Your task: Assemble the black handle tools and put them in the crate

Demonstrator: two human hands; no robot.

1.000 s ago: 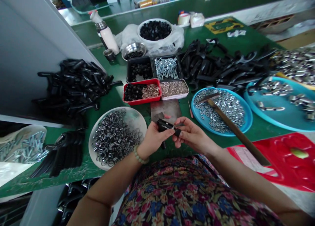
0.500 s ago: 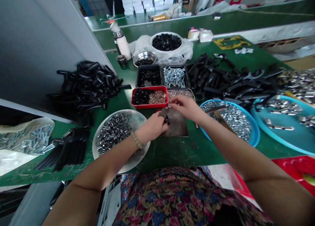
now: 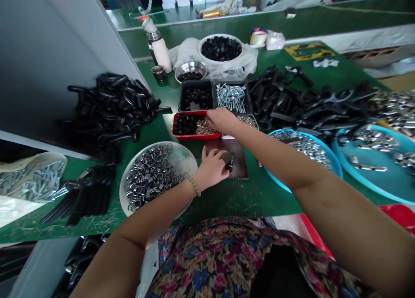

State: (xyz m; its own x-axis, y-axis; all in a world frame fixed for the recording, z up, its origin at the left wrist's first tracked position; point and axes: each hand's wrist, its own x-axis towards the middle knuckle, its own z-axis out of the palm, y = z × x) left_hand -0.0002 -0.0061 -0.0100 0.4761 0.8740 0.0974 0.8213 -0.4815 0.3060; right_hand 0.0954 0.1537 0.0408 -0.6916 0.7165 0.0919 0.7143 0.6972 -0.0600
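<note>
My left hand (image 3: 212, 169) is closed around a small black part (image 3: 230, 161) over a flat metal plate (image 3: 241, 159). Its fingers hide much of the part. My right hand (image 3: 223, 120) reaches into the right side of a red tray (image 3: 197, 137), its fingertips bunched among small copper-coloured screws (image 3: 203, 126). What those fingertips pinch, if anything, is hidden. Small black pieces (image 3: 186, 124) fill the tray's left side. Just left of my left hand stands a white bowl of metal rings (image 3: 152, 172).
Behind the red tray are a black tray of black pieces (image 3: 196, 97) and one of silver screws (image 3: 231, 97). Black handles (image 3: 113, 105) are heaped at left, more black parts (image 3: 292, 99) at right. Blue basins (image 3: 339, 170) of metal pieces stand at right; a flask (image 3: 160, 51) stands behind.
My right hand has moved from above the metal plate up and left into the copper-coloured screws. My left hand has shifted slightly right and down, still holding the black part.
</note>
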